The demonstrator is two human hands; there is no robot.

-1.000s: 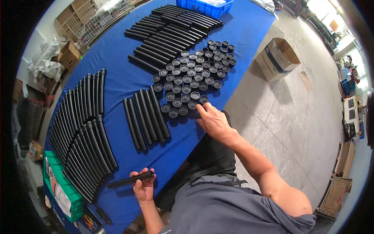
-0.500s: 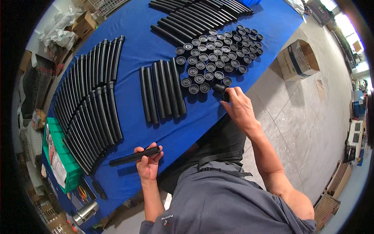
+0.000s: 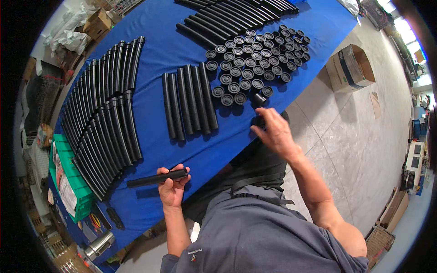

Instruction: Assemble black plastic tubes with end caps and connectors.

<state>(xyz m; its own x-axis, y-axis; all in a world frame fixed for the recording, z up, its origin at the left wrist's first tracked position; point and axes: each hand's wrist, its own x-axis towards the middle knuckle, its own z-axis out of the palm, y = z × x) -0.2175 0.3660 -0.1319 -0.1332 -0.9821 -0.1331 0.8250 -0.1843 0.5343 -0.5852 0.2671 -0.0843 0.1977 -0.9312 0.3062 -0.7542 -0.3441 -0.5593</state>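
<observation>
My left hand [image 3: 173, 186] is closed round a short black tube [image 3: 152, 179], held nearly level above the blue cloth near the table's front edge; the tube's right end faces me. My right hand [image 3: 275, 132] is at the table edge on the right, with fingers and thumb spread. A dark patch lies between thumb and fingers, too unclear to tell whether it is shadow or an object. Just beyond the fingertips a black cap [image 3: 259, 99] rests tipped over. Past it stand many round black caps [image 3: 246, 73] in a loose cluster.
Several loose black tubes [image 3: 191, 100] lie side by side mid-table. Rows of capped tubes [image 3: 102, 109] fill the left; more tubes [image 3: 227, 22] lie at the far side. A green crate [image 3: 84, 195] and metal cylinder [image 3: 100, 245] sit front left. A cardboard box [image 3: 348, 70] stands on the floor.
My right hand has drawn back slightly towards me and its fingers have spread; the tipped cap is now apart from them. My left hand still holds the tube in nearly the same place.
</observation>
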